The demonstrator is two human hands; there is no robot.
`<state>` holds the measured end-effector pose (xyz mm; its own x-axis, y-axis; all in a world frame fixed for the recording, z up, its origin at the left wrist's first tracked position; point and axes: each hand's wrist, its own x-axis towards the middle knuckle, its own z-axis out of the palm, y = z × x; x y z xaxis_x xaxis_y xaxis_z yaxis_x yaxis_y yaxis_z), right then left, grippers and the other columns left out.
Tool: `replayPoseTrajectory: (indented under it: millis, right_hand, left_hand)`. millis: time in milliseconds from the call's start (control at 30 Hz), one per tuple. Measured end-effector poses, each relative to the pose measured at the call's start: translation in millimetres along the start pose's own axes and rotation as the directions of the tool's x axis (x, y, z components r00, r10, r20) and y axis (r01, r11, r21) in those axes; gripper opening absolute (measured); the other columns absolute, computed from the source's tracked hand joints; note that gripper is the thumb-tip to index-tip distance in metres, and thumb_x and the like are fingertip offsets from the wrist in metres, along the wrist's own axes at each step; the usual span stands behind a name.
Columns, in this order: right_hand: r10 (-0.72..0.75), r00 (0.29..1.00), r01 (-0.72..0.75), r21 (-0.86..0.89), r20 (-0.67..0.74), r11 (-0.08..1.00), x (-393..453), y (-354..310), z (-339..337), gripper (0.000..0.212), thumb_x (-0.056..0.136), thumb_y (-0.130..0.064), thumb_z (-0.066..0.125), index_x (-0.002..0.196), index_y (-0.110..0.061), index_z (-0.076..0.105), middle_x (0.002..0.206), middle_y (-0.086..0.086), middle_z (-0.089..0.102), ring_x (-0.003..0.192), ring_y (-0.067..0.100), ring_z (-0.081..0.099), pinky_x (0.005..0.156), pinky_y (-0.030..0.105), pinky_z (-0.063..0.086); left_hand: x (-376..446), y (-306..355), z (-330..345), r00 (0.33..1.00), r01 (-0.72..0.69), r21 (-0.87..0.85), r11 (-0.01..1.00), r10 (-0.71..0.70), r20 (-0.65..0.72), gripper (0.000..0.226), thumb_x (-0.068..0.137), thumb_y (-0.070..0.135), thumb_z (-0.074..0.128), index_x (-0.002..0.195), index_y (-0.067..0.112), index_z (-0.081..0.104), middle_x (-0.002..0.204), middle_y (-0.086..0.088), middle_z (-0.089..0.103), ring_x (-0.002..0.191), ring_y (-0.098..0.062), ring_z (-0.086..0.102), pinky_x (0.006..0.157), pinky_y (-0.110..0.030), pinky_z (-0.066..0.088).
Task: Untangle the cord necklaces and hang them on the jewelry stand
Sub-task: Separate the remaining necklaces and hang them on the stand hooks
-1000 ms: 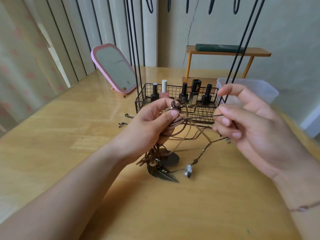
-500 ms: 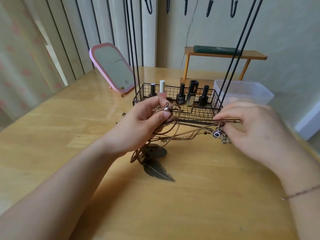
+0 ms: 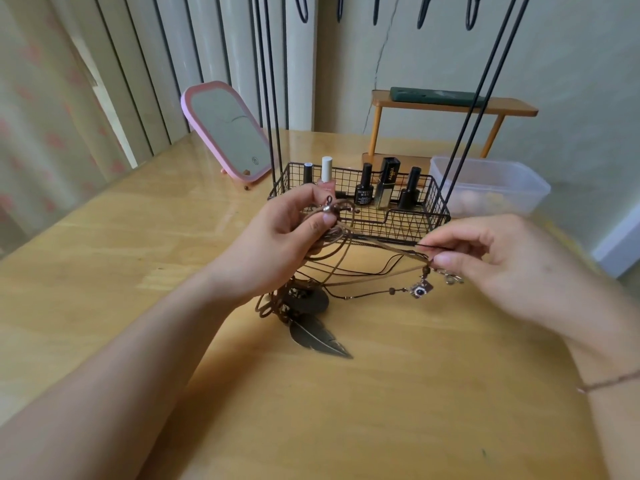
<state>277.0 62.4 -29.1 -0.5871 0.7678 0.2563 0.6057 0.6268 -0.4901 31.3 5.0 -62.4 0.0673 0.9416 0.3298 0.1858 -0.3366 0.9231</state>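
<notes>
- The cord necklaces (image 3: 346,258) are one tangled bunch, held up between the two hands just in front of the jewelry stand (image 3: 360,206), so the untangling is under way and, by my reckoning, nowhere near finished.
- Nothing hangs on the stand yet: the hooks (image 3: 424,12) at the top of the frame are bare, and its wire basket holds only small nail polish bottles (image 3: 363,188).
- So every necklace has yet to be freed and hung, as far as I can see from here.
- The left hand (image 3: 284,244) is closed on the knotted end of the bunch, thumb and forefinger pinching several brown cords together near a small metal clasp (image 3: 327,208).
- From that hand, loops trail down to the wooden table (image 3: 104,306), where a feather pendant (image 3: 318,339) and a dark round pendant (image 3: 308,301) lie.
- The right hand (image 3: 502,261) has its fingers curled and pinches a thin black cord (image 3: 424,245) between thumb and forefinger, drawing it out sideways from the bunch.
- A small square pendant (image 3: 420,290) dangles just below that hand, and a little metal charm (image 3: 450,277) sits by its fingertips; whether the hand also holds that charm I can't quite tell.
- A pink mirror (image 3: 225,133) and a clear plastic tub (image 3: 491,185) stand further back on the table.
</notes>
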Motion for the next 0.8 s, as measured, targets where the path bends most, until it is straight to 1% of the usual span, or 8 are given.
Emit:
replayPoseTrajectory:
  millis: [100,200,300,400,467,600,733,800]
  right_hand:
    - [-0.073,0.995,0.075,0.032,-0.070,0.997,0.3,-3.4,7.0,0.043,0.086,-0.012,0.073,0.091,-0.053,0.062,0.074,-0.024,0.067,0.079,-0.013,0.059,0.065,0.005,0.042]
    - [-0.175,0.981,0.175,-0.004,-0.080,0.985,-1.0,-10.4,16.7,0.048,0.082,-0.011,0.077,0.104,-0.051,0.061,0.085,-0.024,0.069,0.087,-0.012,0.062,0.077,0.000,0.041]
    - [-0.207,0.967,0.218,0.059,-0.147,0.974,-2.3,-16.5,23.8,0.047,0.080,-0.016,0.079,0.109,-0.049,0.062,0.085,-0.027,0.071,0.091,-0.006,0.067,0.085,0.004,0.044]
    - [-0.137,0.968,0.176,0.184,-0.210,0.967,-2.0,-22.6,33.6,0.027,0.079,-0.030,0.076,0.098,-0.043,0.062,0.081,-0.028,0.073,0.081,0.024,0.070,0.080,0.040,0.055]
    - [-0.099,0.968,0.166,0.293,-0.231,0.942,-1.0,-25.0,40.4,0.029,0.079,-0.027,0.078,0.097,-0.038,0.058,0.081,-0.023,0.074,0.079,0.029,0.068,0.075,0.047,0.053]
    - [0.040,0.912,0.173,0.471,-0.409,0.865,2.0,-24.8,36.9,0.031,0.080,-0.011,0.078,0.093,-0.029,0.057,0.083,-0.014,0.076,0.082,0.009,0.072,0.078,0.039,0.058]
    - [0.153,0.793,0.205,0.495,-0.590,0.844,7.3,-13.3,29.5,0.028,0.085,-0.003,0.072,0.096,-0.024,0.057,0.083,-0.006,0.074,0.088,0.008,0.072,0.085,0.030,0.058]
    - [0.199,0.745,0.233,0.528,-0.636,0.816,9.7,-9.1,29.6,0.027,0.088,-0.001,0.066,0.096,-0.025,0.056,0.086,-0.005,0.071,0.089,0.013,0.072,0.088,0.034,0.057]
  left_hand:
    - [-0.4,-3.7,1.0,0.999,-0.030,0.034,0.999,0.029,0.024,0.009,0.101,0.012,0.048,0.096,0.014,0.054,0.067,0.016,0.056,0.055,0.000,0.044,0.051,-0.011,0.035]
    - [-0.3,-5.4,1.9,0.998,-0.044,0.045,0.998,0.042,0.045,0.009,0.097,0.022,0.051,0.092,0.027,0.057,0.070,0.008,0.052,0.058,-0.011,0.038,0.052,-0.019,0.033]
    - [-0.2,-5.3,3.7,0.996,-0.063,0.043,0.997,0.061,0.059,0.009,0.097,0.021,0.050,0.094,0.026,0.056,0.072,0.005,0.051,0.058,-0.010,0.039,0.053,-0.017,0.034]
    - [-0.2,-5.3,5.4,0.995,-0.090,0.032,0.995,0.088,0.056,0.011,0.098,0.020,0.050,0.095,0.029,0.056,0.074,-0.002,0.050,0.058,-0.011,0.039,0.053,-0.017,0.034]
    - [-0.8,-5.0,5.9,0.992,-0.107,0.025,0.994,0.105,0.068,0.010,0.099,0.019,0.049,0.097,0.027,0.055,0.074,0.000,0.050,0.059,-0.011,0.039,0.053,-0.017,0.034]
    - [-1.9,-3.7,6.7,0.986,-0.127,0.057,0.990,0.120,0.114,0.006,0.099,0.016,0.048,0.099,0.018,0.053,0.072,0.008,0.050,0.059,-0.007,0.040,0.054,-0.015,0.036]
    - [-2.9,-2.5,6.5,0.988,-0.104,0.040,0.994,0.098,0.123,0.007,0.100,0.012,0.046,0.099,0.015,0.052,0.070,0.013,0.053,0.058,-0.002,0.044,0.055,-0.011,0.038]
    - [-2.7,-3.3,6.5,0.990,-0.086,0.018,0.996,0.083,0.118,0.006,0.100,0.012,0.046,0.099,0.014,0.052,0.069,0.015,0.054,0.058,-0.001,0.045,0.056,-0.010,0.038]
